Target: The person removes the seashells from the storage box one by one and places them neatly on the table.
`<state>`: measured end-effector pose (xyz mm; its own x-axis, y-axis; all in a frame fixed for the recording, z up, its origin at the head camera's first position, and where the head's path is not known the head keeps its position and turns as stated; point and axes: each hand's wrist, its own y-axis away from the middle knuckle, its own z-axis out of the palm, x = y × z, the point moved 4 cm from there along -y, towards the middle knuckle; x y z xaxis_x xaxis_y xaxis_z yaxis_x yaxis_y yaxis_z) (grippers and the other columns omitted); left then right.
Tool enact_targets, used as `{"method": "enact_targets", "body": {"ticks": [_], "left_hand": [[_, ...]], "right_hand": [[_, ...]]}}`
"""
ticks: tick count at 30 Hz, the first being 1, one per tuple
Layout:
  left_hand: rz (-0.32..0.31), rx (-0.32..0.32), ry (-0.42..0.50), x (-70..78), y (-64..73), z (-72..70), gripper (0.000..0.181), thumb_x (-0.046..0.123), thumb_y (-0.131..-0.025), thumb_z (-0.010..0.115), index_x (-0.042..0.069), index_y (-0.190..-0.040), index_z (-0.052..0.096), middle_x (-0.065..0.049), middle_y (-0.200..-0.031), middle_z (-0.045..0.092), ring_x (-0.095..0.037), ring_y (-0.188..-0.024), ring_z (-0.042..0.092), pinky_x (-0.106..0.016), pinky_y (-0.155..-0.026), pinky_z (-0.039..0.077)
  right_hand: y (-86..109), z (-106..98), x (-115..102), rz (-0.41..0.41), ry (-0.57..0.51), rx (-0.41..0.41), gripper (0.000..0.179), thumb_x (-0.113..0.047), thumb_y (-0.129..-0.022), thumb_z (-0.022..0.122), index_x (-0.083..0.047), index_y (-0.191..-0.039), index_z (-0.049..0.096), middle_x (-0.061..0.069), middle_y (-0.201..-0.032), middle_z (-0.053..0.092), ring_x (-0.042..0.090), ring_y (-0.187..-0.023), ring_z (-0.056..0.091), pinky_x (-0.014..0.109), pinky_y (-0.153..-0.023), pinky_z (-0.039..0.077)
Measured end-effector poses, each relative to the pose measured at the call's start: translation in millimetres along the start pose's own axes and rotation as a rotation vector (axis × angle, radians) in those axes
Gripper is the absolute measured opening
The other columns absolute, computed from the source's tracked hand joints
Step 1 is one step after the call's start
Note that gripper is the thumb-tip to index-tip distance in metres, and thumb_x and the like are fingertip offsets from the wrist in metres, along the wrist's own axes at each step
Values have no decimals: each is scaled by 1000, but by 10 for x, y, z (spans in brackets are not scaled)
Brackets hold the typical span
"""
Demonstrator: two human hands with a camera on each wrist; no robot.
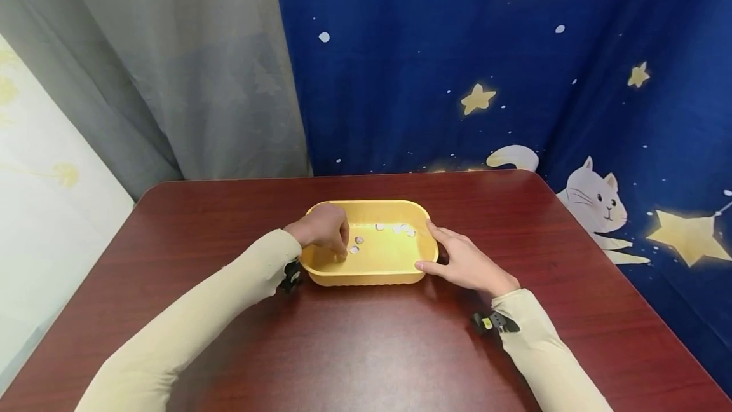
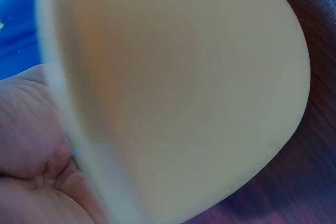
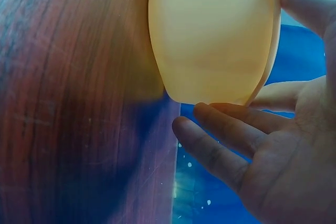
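At the left, the person's left hand [image 1: 327, 227] reaches down inside a shallow yellow oval plastic-looking tray [image 1: 366, 278], fingertips bunched near its floor; whether this grip pinches anything, I cannot tell. Just right of it lie two small, pale, rounded pieces [image 1: 354, 249]; more pale bits [image 1: 403, 229] sit farther right, nearer the other grip. The right hand [image 1: 466, 262] is spread around the tray's right end, against the dark red bench [image 1: 366, 348]. Probably the step is gathering or placing pieces while steadying; next calls for light fingertips and a still tray.
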<state>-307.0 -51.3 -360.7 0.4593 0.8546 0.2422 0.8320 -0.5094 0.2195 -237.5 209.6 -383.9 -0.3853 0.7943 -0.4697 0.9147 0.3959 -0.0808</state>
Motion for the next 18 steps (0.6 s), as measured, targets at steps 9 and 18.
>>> {"method": "enact_targets", "body": {"ticks": [9, 18], "left_hand": [[55, 134, 156, -75, 349, -196, 10, 26, -76, 87, 21, -79, 79, 8, -75, 74, -10, -76, 62, -25, -69, 49], [27, 237, 405, -152, 953, -224, 12, 27, -77, 86, 24, -87, 79, 9, -87, 77, -5, -81, 73, -23, -68, 58]], "right_hand": [[-38, 36, 33, -1, -77, -8, 96, -48, -87, 75, -2, -157, 29, 20, -151, 48, 31, -130, 57, 49, -108, 48], [-68, 41, 72, 26, -169, -23, 96, -45, -85, 77, -6, -158, 28, 22, -157, 41, 32, -130, 59, 44, -100, 54]]}}
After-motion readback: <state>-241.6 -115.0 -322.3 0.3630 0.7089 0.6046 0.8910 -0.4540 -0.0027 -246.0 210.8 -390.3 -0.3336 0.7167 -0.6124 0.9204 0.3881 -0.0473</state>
